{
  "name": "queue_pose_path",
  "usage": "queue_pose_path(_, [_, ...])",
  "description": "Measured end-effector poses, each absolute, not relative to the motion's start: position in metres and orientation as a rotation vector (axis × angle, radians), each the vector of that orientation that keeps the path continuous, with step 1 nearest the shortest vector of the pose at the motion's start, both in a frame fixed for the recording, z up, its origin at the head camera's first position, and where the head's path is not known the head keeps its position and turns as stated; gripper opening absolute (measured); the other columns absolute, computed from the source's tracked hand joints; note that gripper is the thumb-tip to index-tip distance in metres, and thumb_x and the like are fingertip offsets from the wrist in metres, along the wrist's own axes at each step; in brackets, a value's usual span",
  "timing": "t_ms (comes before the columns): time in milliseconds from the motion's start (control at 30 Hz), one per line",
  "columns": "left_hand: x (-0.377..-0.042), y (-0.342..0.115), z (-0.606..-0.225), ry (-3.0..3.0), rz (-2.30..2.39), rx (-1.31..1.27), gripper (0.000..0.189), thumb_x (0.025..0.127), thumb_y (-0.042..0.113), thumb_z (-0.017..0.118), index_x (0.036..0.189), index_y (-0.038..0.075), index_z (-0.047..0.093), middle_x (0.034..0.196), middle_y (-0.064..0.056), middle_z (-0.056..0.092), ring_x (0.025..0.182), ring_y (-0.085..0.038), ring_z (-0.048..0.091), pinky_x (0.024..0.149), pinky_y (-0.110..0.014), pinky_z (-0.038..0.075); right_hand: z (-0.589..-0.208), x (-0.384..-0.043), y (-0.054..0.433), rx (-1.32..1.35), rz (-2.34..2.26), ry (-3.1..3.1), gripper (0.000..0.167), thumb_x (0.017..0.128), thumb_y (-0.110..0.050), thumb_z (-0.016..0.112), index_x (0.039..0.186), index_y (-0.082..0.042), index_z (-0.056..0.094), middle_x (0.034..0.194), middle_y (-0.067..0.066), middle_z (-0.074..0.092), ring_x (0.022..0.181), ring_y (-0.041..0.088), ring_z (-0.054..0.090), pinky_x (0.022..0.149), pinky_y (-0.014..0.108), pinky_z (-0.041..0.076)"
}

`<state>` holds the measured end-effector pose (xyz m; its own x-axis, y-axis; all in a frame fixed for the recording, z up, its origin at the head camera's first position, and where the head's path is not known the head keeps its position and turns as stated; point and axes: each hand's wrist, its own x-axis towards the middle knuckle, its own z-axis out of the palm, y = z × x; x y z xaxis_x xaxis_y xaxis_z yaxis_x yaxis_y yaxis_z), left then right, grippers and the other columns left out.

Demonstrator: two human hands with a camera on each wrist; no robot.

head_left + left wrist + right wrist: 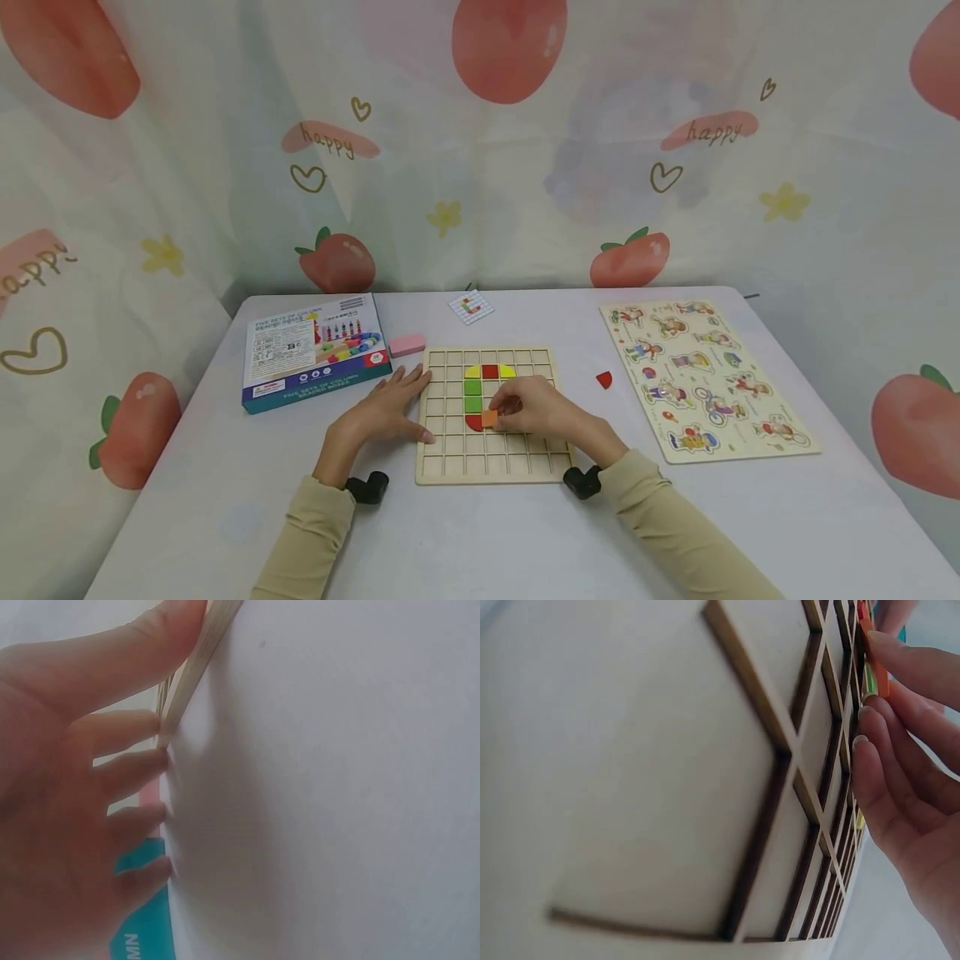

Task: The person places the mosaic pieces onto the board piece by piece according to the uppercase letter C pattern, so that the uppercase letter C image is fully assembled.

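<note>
A wooden grid board [495,477] lies on the table in front of me. Between thumb and fingers my right hand [536,408] pinches an orange square tile [490,418], held low over the grid beside a red rounded tile [473,423]. Two green square tiles [472,403] sit in the column above that red one. Across the top of the pattern, a red square tile [490,372] lies between two yellow rounded tiles [507,372]. My left hand [384,408] rests at the board's left edge with fingers spread, its thumb on the rim.
A blue-edged box [317,392] and a pink block [407,344] lie at the left. Behind the board is a small pattern card [471,307]. To the right are a loose red quarter-round tile [604,380] and a picture puzzle board [705,392].
</note>
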<state>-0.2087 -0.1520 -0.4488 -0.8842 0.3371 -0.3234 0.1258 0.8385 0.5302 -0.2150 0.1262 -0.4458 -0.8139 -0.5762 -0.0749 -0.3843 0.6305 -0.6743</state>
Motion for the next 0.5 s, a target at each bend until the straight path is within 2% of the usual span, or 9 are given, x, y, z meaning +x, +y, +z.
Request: queue_pose_path(500, [-0.2099, -0.1521, -0.451, 2.613, 0.707, 0.347, 0.105, 0.08, 0.037, 0.088, 0.164, 0.017, 0.028, 0.173, -0.005, 0.018, 0.161, -0.035, 0.002, 0.129, -0.058, 0.005, -0.4426, -0.2135, 0.1258, -0.791, -0.851, 2.593, 0.017, 0.086, -0.012, 0.084, 0.1, -0.008, 0.077, 0.092, -0.002, 0.067, 0.082, 0.012, 0.057, 0.072, 0.021, 0.052])
